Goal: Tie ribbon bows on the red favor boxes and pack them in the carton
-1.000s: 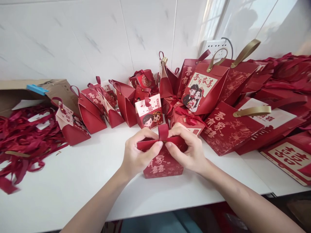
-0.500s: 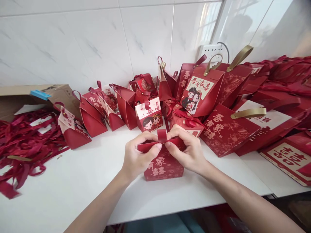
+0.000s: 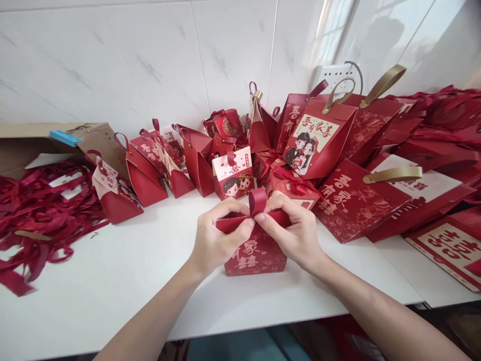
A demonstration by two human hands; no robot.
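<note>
Packing spot, seemingly — gift boxes (image 3: 313, 140), loose ribbons (image 3: 48, 210).

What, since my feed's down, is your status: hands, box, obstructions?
Left hand and right hand pinching top of red box beside ribbon loop. Box upright on table. Nothing blocking; cartoon-faced box close behind.

Bright daylight upper R – glare on wall tiles (image 3: 161, 55), edges stretched, slightly blurry.

Bare hands and forearms were shown.
The left hand (image 3: 216, 238) and right hand (image 3: 295, 233) were seen ungloved, slim-fingered, the forearms uncovered to the frame's lower edge; teal cloth (image 3: 244, 347) was glimpsed at bottom centre, whether worn could not be told.
</note>
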